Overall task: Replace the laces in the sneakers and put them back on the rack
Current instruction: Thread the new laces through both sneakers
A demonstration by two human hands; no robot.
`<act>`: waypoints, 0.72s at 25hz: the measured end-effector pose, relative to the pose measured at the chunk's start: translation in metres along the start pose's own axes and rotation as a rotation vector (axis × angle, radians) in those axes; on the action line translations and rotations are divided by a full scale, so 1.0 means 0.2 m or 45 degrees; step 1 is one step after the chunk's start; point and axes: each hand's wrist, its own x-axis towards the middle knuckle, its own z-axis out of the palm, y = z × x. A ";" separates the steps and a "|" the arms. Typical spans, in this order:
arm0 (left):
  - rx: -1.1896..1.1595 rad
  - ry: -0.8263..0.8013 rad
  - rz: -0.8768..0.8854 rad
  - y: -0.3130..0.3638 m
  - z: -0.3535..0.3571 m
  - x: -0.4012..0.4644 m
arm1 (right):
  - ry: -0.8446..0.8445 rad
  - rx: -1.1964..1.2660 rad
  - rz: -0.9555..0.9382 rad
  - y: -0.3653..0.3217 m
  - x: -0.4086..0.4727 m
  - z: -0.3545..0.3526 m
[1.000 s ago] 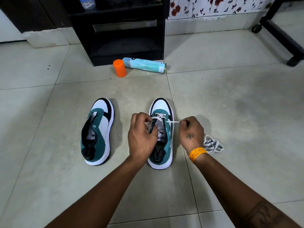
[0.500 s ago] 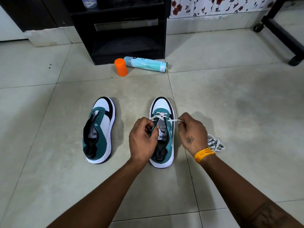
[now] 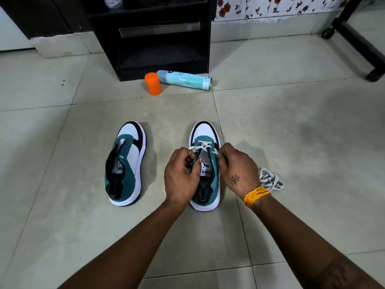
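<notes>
Two sneakers sit side by side on the tiled floor (image 3: 291, 142), toes pointing toward the black rack (image 3: 162, 38). Left sneaker (image 3: 127, 163) has no lace. Right sneaker (image 3: 206, 163) has a white lace (image 3: 203, 146) crossed through the lower eyelets only. Left hand (image 3: 181, 176) – fingers curled, pinching the lace at the shoe's left side. Right hand (image 3: 237, 167) – curled, pinching the lace end at the right side. Bundled spare lace (image 3: 270, 180) lies on the floor just beside the right wrist. Orange cap (image 3: 153, 83) and spray can (image 3: 184, 79) lie by the rack.

teal-white sneakers (image 3: 205, 163), orange cap (image 3: 153, 83), floral wallpaper (image 3: 270, 5)
</notes>
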 end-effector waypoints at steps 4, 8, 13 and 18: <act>-0.016 0.004 -0.037 0.00 0.00 -0.01 | -0.065 -0.237 0.280 0.16 0.01 -0.03; -0.005 0.008 -0.029 0.00 0.00 0.00 | -0.060 -0.054 -0.042 0.03 0.01 -0.05; -0.006 0.003 -0.052 0.01 0.01 -0.01 | -0.017 0.005 0.085 0.07 0.00 -0.01; -0.011 0.007 -0.095 0.00 0.01 -0.01 | -0.027 -0.076 0.191 0.11 -0.02 -0.02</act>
